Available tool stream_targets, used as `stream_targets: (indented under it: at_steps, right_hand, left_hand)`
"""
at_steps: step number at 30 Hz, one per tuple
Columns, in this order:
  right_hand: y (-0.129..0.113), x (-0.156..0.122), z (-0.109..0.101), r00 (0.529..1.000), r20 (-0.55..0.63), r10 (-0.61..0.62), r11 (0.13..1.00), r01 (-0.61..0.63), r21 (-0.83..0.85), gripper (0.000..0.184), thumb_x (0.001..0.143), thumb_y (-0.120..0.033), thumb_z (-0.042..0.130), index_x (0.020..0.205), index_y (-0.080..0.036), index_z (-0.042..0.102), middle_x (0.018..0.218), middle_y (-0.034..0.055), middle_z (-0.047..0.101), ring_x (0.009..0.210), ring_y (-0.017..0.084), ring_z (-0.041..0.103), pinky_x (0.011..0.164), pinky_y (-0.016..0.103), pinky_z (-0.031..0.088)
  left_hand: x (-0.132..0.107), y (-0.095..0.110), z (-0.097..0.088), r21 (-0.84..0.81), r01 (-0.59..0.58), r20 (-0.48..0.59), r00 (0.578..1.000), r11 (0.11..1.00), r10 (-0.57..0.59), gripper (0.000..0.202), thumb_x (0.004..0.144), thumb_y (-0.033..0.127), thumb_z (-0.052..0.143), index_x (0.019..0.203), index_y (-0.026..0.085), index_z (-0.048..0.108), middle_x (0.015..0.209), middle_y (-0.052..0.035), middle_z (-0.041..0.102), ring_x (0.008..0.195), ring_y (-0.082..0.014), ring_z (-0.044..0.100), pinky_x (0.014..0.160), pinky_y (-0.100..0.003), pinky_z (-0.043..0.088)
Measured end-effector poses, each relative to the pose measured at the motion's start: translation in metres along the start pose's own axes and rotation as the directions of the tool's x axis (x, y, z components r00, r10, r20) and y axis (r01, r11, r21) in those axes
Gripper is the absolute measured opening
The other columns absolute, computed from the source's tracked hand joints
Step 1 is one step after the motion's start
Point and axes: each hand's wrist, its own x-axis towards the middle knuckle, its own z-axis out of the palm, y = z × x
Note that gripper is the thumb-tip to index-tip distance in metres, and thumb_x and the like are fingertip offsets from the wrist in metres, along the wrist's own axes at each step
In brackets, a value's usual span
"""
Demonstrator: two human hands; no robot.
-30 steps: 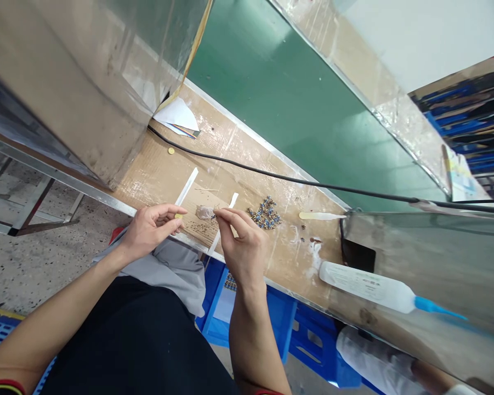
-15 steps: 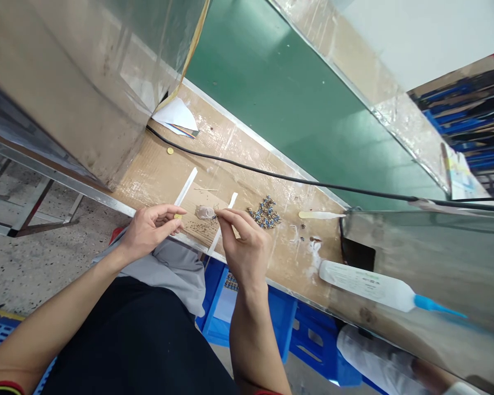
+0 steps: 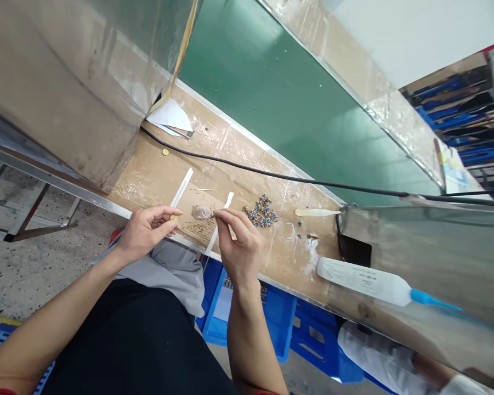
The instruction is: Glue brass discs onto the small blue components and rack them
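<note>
My left hand (image 3: 146, 231) pinches a small yellow disc (image 3: 174, 217) between thumb and fingertips at the near edge of the cardboard-covered bench (image 3: 247, 164). My right hand (image 3: 238, 241) is closed in a pinch on a tiny part I cannot make out, its fingertips touching a greyish blob of paste (image 3: 200, 212) on the bench. A heap of small blue and gold parts (image 3: 261, 211) lies just beyond the right hand. Two white strips (image 3: 182, 186) lie on either side of the blob.
A black cable (image 3: 271, 175) runs across the bench. A white squeeze bottle with a blue nozzle (image 3: 370, 282) lies at the right, near a wooden stick (image 3: 312, 212). A green conveyor belt (image 3: 296, 104) runs behind. Blue crates (image 3: 288, 323) stand under the bench.
Both hands keep their pinches and stay in place by the blob; only the view has drifted slightly.
</note>
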Motion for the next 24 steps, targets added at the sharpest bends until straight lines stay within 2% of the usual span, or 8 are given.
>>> stream_targets:
  at_steps: [8,15,24]
  right_hand:
    - [0.0027,0.0017,-0.0003,0.999,0.053,0.006,1.000,-0.007,0.021,0.022,0.114,-0.024,0.062,0.114,-0.027,0.083,0.116,0.0072,0.085,0.108,0.024,0.082,0.098,0.040,0.066]
    - [-0.0034,0.0050,-0.0032,0.999,-0.046,0.002,1.000,-0.003,-0.011,0.019,0.112,-0.021,0.065,0.113,-0.026,0.084,0.111,0.0061,0.085,0.103,0.023,0.082,0.094,0.038,0.067]
    - [-0.0011,-0.0002,0.0013,0.998,-0.056,0.009,0.998,-0.013,-0.067,0.018,0.112,-0.025,0.065,0.112,-0.026,0.083,0.106,0.0064,0.085,0.099,0.024,0.082,0.091,0.039,0.066]
  left_hand:
    - [0.0002,0.0067,0.0003,0.031,0.004,-0.004,1.000,1.000,-0.004,0.031,0.101,0.038,0.080,0.126,0.020,0.085,0.099,-0.0064,0.088,0.087,-0.0202,0.085,0.082,-0.029,0.071]
    - [-0.0001,0.0063,-0.0001,0.018,0.004,0.006,1.000,1.000,-0.004,0.030,0.102,0.038,0.080,0.126,0.020,0.085,0.100,-0.0059,0.088,0.089,-0.0198,0.085,0.082,-0.028,0.070]
    - [0.0001,0.0070,0.0004,0.016,0.009,0.008,1.000,1.000,-0.009,0.030,0.102,0.037,0.080,0.126,0.020,0.085,0.099,-0.0062,0.088,0.090,-0.0203,0.085,0.083,-0.029,0.071]
